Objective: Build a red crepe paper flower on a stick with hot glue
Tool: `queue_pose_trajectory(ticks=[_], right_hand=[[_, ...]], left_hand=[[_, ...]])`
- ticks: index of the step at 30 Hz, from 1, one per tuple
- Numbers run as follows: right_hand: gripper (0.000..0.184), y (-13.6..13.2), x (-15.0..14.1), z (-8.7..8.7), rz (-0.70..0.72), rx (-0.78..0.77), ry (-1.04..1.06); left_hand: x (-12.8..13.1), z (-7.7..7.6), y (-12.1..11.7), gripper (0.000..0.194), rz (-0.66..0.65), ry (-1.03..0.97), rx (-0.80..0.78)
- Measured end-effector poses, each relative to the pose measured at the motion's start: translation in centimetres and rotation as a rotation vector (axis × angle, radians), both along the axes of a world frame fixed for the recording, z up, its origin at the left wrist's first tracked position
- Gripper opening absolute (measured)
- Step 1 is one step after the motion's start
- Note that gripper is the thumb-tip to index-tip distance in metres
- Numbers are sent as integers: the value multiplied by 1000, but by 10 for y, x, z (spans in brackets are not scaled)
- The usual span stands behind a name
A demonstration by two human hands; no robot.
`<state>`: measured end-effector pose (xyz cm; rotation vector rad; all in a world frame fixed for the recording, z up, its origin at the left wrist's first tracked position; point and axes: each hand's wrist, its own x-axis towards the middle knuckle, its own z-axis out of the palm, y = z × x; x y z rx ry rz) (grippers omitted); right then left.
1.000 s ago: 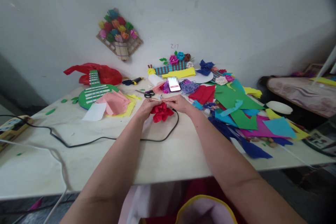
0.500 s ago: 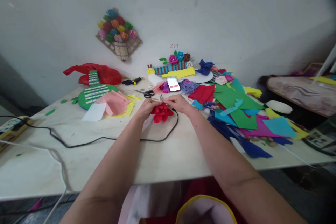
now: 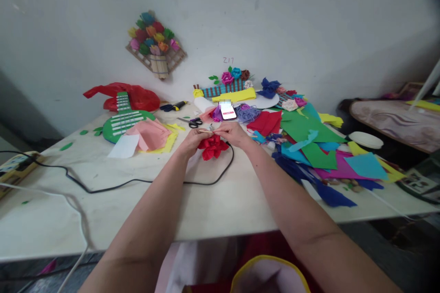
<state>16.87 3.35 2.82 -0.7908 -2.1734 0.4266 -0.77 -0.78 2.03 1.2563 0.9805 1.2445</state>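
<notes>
At mid-table my left hand (image 3: 190, 142) is closed on a thin, pale wooden stick (image 3: 206, 131). My right hand (image 3: 234, 133) pinches at the stick's right end; what lies between its fingertips is too small to make out. Just below the fingers, between the two hands, is a red paper flower (image 3: 213, 148) with crinkled petals. How the flower joins the stick is hidden. Behind the hands stand a lit phone (image 3: 228, 112) and, to its left, black-handled scissors (image 3: 195, 122) lying on the table.
A black cable (image 3: 134, 180) crosses the tabletop (image 3: 220, 213) and loops beside the flower. Coloured paper sheets (image 3: 309, 128) pile up on the right. Left are a green guitar-shaped craft (image 3: 113, 128), pink paper (image 3: 151, 133) and pliers (image 3: 173, 106). A flower decoration (image 3: 156, 43) hangs on the wall.
Both hands stay in nearly the same place, with the stick still held. The red flower has shifted very slightly between them.
</notes>
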Motion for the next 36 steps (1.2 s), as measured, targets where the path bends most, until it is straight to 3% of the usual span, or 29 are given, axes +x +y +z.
queue_pose_trajectory(ticks=[20, 29, 36], right_hand=[[12, -3, -4, 0, -10, -69, 106], [8, -1, -5, -3, 20, -240, 214], [18, -7, -2, 2, 70, -311, 185]], left_hand=[[-1, -3, 2, 44, 2, 86, 56], [-1, 0, 0, 47, -11, 123, 62], [-2, 0, 0, 42, 14, 134, 54]])
